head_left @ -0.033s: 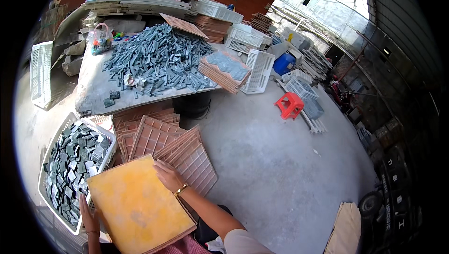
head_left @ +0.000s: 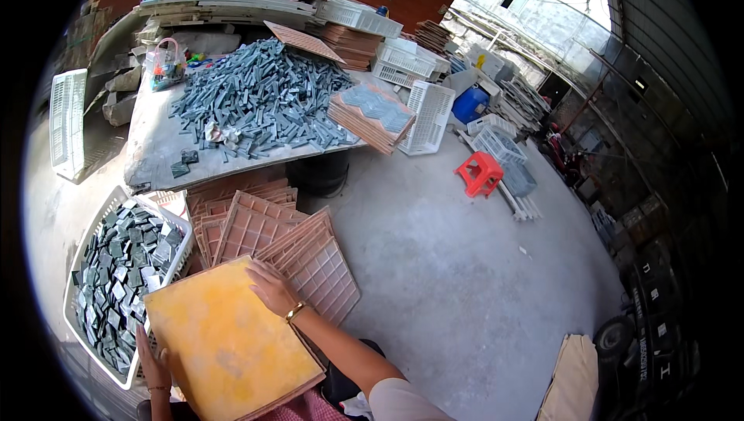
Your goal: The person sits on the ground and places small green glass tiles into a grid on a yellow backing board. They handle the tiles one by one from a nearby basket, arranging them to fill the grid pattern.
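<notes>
A square board with a yellow, smudged top face (head_left: pixel 232 336) lies in front of me at the lower middle, tilted, with a reddish-brown edge beneath. Along its left side my left hand (head_left: pixel 153 360) stands with fingers stretched upward and thumb apart. My right hand (head_left: pixel 271 287), a gold bangle at the wrist, rests with extended fingers on the board's upper right edge. Close to the left hand is a white plastic basket (head_left: pixel 80 336) full of dark square stone tiles (head_left: pixel 116 266). Behind the board lie several brown gridded trays (head_left: pixel 260 227), loosely stacked.
Beyond, a table (head_left: pixel 155 159) bears a heap of grey stone strips (head_left: pixel 260 96) and stacked trays with a zigzag strip pattern (head_left: pixel 373 113). To the right are a red stool (head_left: pixel 479 174), white crates (head_left: pixel 428 117) and a blue drum (head_left: pixel 470 105). A dark vehicle (head_left: pixel 651 320) stands far right.
My right hand has slid slightly left and up over the board's edge. My left hand has shifted a little right, its thumb now further from the fingers. The board has hardly moved.
</notes>
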`<state>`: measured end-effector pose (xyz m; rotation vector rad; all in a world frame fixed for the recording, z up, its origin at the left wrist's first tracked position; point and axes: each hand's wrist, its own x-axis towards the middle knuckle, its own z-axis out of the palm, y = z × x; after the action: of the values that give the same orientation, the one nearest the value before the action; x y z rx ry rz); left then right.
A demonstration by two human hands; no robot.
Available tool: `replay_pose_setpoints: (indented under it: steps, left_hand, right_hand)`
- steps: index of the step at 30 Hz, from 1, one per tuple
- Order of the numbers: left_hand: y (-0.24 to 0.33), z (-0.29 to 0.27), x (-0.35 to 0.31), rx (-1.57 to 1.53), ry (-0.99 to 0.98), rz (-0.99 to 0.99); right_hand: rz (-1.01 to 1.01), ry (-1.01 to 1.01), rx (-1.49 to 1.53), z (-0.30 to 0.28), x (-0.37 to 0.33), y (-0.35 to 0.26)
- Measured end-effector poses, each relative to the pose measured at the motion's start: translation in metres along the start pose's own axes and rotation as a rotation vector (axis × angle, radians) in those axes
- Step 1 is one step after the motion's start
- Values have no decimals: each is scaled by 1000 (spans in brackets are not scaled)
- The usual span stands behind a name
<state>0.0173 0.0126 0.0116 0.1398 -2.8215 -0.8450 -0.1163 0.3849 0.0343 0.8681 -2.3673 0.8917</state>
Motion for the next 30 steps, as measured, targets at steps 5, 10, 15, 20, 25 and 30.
replay_pose_setpoints:
  steps: [5,10,15,20,25,30]
  left_hand:
    - [12,50,-56,-12,-52,94]
    - [22,51,-42,5,-7,138]
    - [15,58,-58,2,48,43]
    - [39,53,-107,-217,27,-132]
    - [56,27,-142,-393,-25,-265]
    - [52,28,-135,-781,-22,-328]
  right_hand:
    - [88,-27,-176,7,36,-63]
    - [442,-583,-378,43,10,-55]
    - [404,-601,-356,30,-23,-54]
    - [651,-431,-195,-1,-116,-79]
    - [625,-426,-26,-32,-143,-118]
    - [842,-117,273,-25,-135,-84]
